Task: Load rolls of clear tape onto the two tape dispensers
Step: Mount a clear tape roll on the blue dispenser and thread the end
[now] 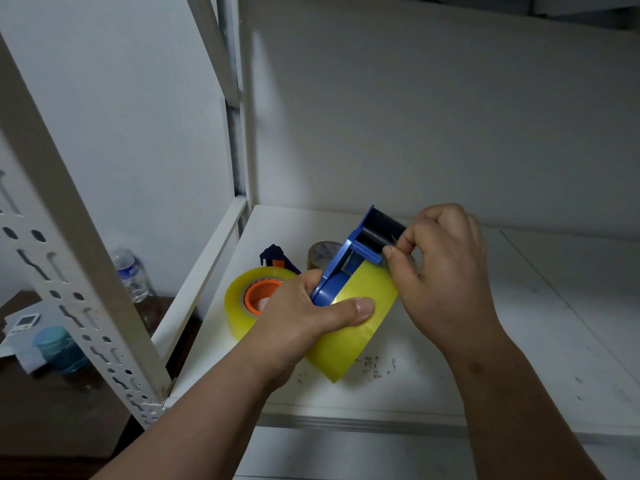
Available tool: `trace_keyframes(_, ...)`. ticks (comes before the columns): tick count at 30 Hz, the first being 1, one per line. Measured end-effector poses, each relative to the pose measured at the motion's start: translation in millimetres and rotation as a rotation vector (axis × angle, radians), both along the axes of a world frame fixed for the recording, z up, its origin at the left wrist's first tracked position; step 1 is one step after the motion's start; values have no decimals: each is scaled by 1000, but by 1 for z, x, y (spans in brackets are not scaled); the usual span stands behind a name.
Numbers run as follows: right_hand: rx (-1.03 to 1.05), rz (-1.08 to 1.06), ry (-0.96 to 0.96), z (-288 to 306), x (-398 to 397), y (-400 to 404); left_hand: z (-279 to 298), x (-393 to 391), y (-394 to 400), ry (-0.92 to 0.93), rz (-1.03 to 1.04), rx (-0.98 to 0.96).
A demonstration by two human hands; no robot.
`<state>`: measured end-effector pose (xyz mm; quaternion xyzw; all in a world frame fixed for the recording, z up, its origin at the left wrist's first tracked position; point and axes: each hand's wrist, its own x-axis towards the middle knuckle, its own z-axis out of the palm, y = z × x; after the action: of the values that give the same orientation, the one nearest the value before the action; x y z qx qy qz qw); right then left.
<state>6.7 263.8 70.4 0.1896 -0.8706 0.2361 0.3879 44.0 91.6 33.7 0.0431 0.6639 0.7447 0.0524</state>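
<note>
Holding blue dispenser (341, 271), labels unreadable

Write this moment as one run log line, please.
left hand grips tape roll in blue dispenser | right hand pinches at roller

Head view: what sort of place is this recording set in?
Probably a storeroom or packing corner: a white slotted-metal shelving frame, a bare white shelf used as a work surface, and spare tape rolls on it.

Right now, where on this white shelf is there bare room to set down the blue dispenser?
The white shelf board lies bare right of the right hand, out to the frame edge. The back left corner is crowded: yellowish tape roll with orange core, dark blue dispenser, brownish roll.
</note>
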Motion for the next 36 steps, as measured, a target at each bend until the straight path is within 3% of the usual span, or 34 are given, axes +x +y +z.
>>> trace_keyframes(5,7,18,58,5,-1,-7,2,2,4,22,-54,-107)
trace_keyframes(15,-216,155,-217,13,0,6,-6,2,0,-47,-98,11)
trace_keyframes(22,-173,125,-173,11,-6,2,-2,4,1,-42,-179,-16)
trace_keyframes(29,-154,51,-95,10,-7,-4,3,5,7,0,-52,-147)
trace_keyframes(36,-112,60,-103,7,-8,-5,1,8,8,-17,-46,-139)
